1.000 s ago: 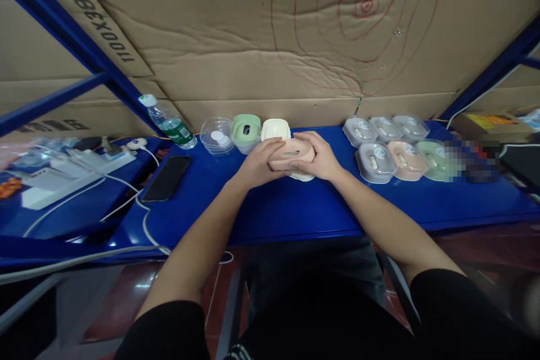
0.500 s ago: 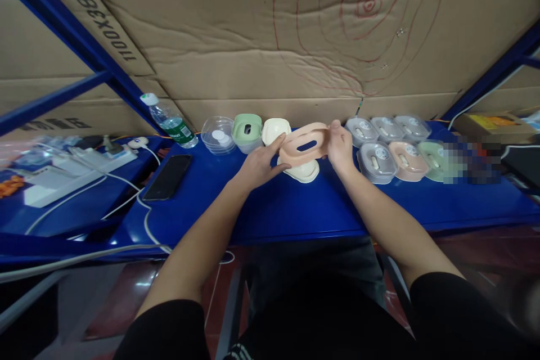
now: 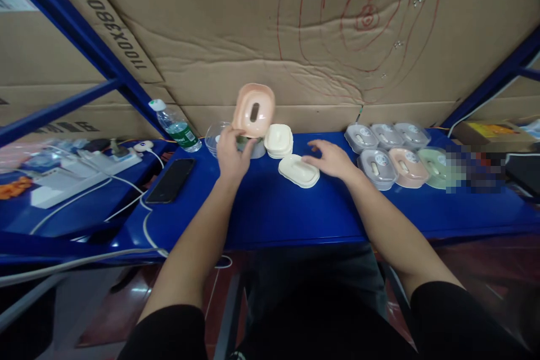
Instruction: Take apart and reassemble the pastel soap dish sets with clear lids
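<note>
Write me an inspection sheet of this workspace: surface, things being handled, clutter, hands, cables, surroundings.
Surface: blue tabletop, shiny.
Things handled: slotted pink piece, raised and tilted; cream piece on the tabletop; cream stack behind it.
Clutter: phone and bottle, at left.
Hands: left hand grips the pink piece; right hand at the cream piece, contact unclear.
Cables: white cables, loose at left.
Surroundings: cardboard behind, blue frame.

Pink lid point(image 3: 254, 109): moved up-left, tipped more upright
Left hand point(image 3: 233, 154): now sole holder
Right hand point(image 3: 333, 158): let go, now by cream lid point(image 3: 299, 171)
Cream lid: uncovered
</note>
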`<act>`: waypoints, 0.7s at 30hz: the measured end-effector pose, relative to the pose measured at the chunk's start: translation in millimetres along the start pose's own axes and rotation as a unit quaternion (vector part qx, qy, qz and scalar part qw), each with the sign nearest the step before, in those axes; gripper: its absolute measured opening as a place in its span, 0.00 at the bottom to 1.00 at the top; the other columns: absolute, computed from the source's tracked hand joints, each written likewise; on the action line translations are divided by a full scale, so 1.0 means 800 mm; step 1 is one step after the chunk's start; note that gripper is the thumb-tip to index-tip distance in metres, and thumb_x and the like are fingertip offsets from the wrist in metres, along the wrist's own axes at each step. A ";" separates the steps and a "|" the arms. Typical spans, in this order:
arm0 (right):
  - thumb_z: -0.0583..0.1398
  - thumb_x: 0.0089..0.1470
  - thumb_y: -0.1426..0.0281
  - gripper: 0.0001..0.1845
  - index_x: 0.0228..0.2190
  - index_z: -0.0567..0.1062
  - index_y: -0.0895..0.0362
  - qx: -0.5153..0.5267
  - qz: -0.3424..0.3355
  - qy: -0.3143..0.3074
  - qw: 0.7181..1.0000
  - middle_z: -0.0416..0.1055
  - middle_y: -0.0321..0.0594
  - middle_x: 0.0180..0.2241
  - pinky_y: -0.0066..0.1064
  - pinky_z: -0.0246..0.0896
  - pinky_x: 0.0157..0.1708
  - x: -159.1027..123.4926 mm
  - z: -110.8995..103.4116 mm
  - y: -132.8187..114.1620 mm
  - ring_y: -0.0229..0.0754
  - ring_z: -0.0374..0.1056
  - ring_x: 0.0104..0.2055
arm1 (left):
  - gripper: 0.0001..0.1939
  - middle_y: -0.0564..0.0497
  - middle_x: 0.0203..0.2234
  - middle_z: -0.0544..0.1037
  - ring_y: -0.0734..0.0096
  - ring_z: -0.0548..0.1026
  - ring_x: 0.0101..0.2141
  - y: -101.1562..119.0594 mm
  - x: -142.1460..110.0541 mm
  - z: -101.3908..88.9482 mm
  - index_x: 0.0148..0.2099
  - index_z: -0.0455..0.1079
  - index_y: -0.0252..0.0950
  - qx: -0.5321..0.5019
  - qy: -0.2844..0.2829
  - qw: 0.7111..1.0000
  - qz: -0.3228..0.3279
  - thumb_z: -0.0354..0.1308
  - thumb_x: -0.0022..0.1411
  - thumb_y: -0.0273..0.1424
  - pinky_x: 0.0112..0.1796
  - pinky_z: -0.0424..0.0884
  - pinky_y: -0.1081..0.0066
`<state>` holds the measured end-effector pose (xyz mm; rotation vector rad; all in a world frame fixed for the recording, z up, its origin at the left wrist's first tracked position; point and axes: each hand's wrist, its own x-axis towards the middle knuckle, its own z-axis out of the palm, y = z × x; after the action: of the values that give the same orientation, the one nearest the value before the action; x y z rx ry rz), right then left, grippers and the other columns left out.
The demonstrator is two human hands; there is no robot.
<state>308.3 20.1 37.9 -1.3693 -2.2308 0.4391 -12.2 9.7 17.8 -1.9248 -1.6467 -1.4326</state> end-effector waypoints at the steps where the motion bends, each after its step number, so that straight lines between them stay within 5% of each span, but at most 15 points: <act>1: 0.63 0.59 0.41 0.40 0.62 0.73 0.53 -0.052 -0.018 -0.050 0.997 0.76 0.51 0.57 0.45 0.71 0.52 -0.002 0.000 0.001 0.58 0.74 0.58 | 0.18 0.38 0.59 0.75 0.50 0.71 0.62 -0.007 0.001 -0.002 0.54 0.71 0.39 0.015 0.018 0.999 -0.033 0.63 0.69 0.43 0.63 0.66 0.53; 4: 0.65 0.59 0.46 0.42 0.68 0.69 0.50 -0.116 -0.048 -0.154 0.980 0.76 0.51 0.58 0.44 0.70 0.52 -0.006 0.000 -0.002 0.59 0.74 0.58 | 0.20 0.38 0.59 0.74 0.50 0.72 0.61 -0.019 0.003 -0.006 0.58 0.70 0.39 0.050 0.009 0.993 -0.108 0.62 0.68 0.42 0.61 0.66 0.55; 8: 0.63 0.63 0.53 0.36 0.68 0.69 0.49 -0.115 -0.064 -0.184 0.974 0.82 0.44 0.49 0.39 0.69 0.45 -0.010 0.004 -0.014 0.54 0.78 0.50 | 0.24 0.38 0.59 0.76 0.44 0.73 0.59 -0.013 0.002 -0.003 0.60 0.70 0.40 0.082 -0.029 0.984 -0.153 0.63 0.67 0.44 0.61 0.63 0.48; 14: 0.62 0.63 0.51 0.34 0.65 0.72 0.50 -0.082 -0.087 -0.198 0.973 0.84 0.42 0.43 0.37 0.65 0.40 -0.012 0.010 -0.028 0.52 0.79 0.45 | 0.29 0.34 0.60 0.74 0.37 0.69 0.64 -0.008 -0.002 0.005 0.62 0.70 0.39 0.079 -0.062 0.985 -0.143 0.67 0.63 0.46 0.62 0.61 0.41; 21: 0.72 0.48 0.44 0.32 0.48 0.80 0.48 -0.066 -0.110 -0.263 0.956 0.81 0.37 0.34 0.34 0.58 0.31 -0.024 -0.002 -0.051 0.51 0.77 0.40 | 0.33 0.32 0.66 0.69 0.36 0.66 0.68 -0.013 0.000 0.004 0.62 0.68 0.40 0.062 -0.082 0.987 -0.126 0.72 0.58 0.41 0.63 0.62 0.39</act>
<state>286.5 -15.1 54.9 -1.1394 -2.8537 0.6434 -19.5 15.2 11.8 -1.8630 -2.0662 -1.2457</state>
